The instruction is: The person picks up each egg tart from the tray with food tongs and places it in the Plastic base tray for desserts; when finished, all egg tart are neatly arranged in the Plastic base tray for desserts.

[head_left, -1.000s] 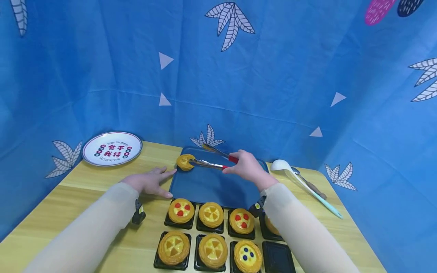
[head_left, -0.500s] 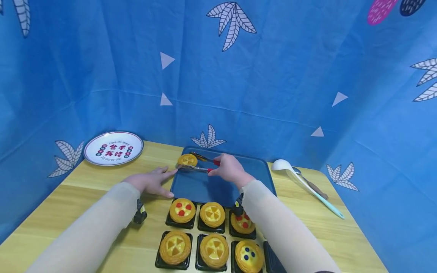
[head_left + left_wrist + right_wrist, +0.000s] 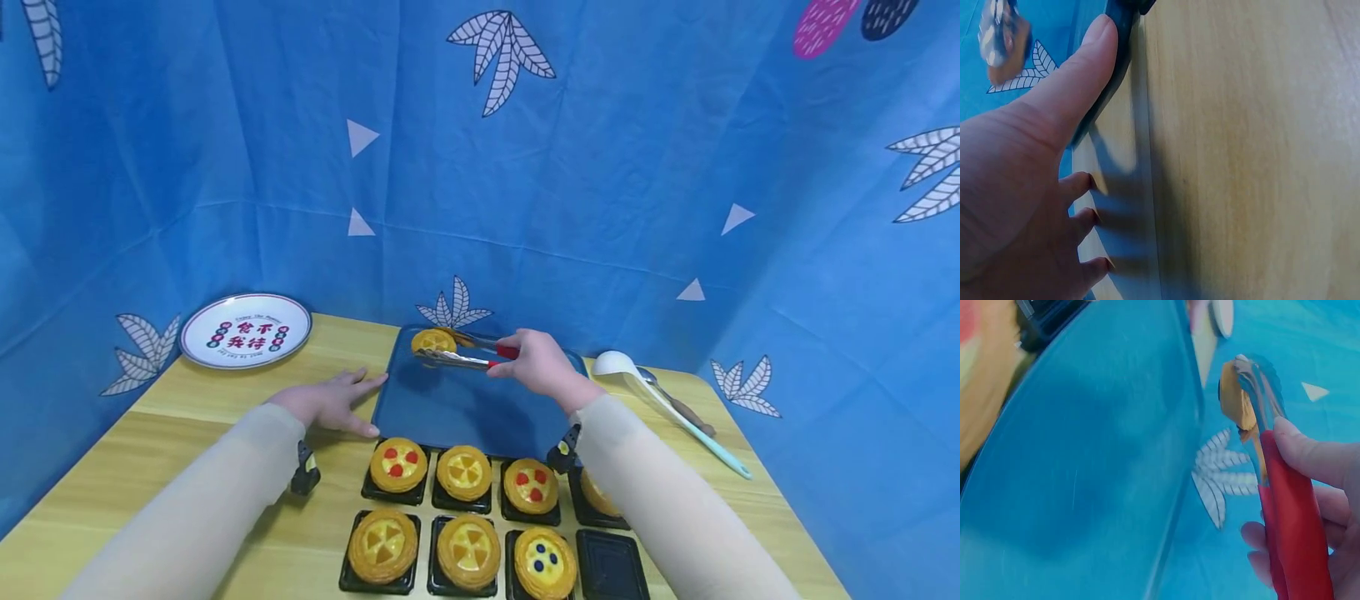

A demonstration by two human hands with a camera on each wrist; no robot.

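My right hand [image 3: 543, 365] grips red-handled metal tongs [image 3: 1294, 519]. A round golden egg tart [image 3: 433, 340] is pinched between the tongs' tips, raised over the far left part of the blue tray [image 3: 465, 412]. The right wrist view shows this tart [image 3: 1235, 397] from its side, clear of the tray surface. Fingers spread, my left hand [image 3: 330, 404] rests at the tray's left edge; in the left wrist view its thumb lies along the tray rim [image 3: 1124, 44] and its other fingertips reach down to the table.
Two rows of black square holders with egg tarts, some topped with red or blue dots, stand before the tray; one holder [image 3: 611, 565] has no tart. A white plate [image 3: 247, 329] lies back left. A ladle [image 3: 660, 400] and a brown-handled utensil [image 3: 678, 406] lie right.
The tongs first reached toward the tart at the tray's left corner, then closed around it. Now the tart is lifted and shifted right with the right hand. The left hand has stayed put.
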